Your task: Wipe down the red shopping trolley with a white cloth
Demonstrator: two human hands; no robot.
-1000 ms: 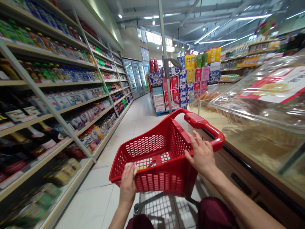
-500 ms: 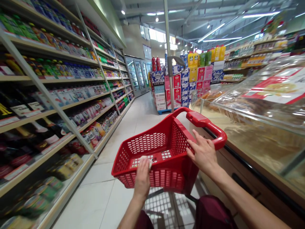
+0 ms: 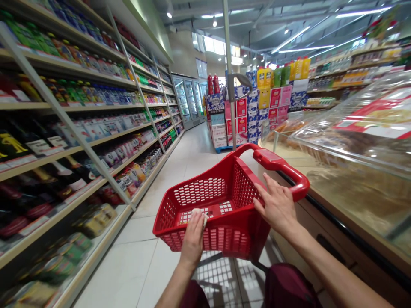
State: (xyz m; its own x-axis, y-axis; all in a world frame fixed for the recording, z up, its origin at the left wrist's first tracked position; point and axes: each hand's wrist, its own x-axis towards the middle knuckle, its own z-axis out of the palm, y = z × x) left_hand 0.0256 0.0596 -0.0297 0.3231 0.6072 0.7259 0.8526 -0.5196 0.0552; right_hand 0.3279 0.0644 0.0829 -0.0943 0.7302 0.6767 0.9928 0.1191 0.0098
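Observation:
A red plastic shopping cart (image 3: 247, 233) with a perforated basket stands at an angle in front of me. My left hand (image 3: 192, 237) presses a small folded white cloth (image 3: 197, 211) against the cart's near side rim; most of the cloth is hidden under the fingers. With fingers spread, my right hand (image 3: 278, 205) rests on the basket's rear corner, just below the red push handle (image 3: 282, 164). Inside, the basket's floor shows a square grid, and a small yellowish patch appears beside the cloth.
Drink shelves (image 3: 96, 107) line the aisle on my left. To the right is a display counter (image 3: 340, 192) with clear food packages (image 3: 359, 124). Stacked drink cartons (image 3: 240, 117) stand ahead near a grey pole (image 3: 228, 47). Tiled floor (image 3: 135, 256) runs alongside the cart.
The whole view has shifted slightly, so everything appears a little further right. My left hand and the cloth sit at nearly the same place on the rim; the right hand keeps its pose.

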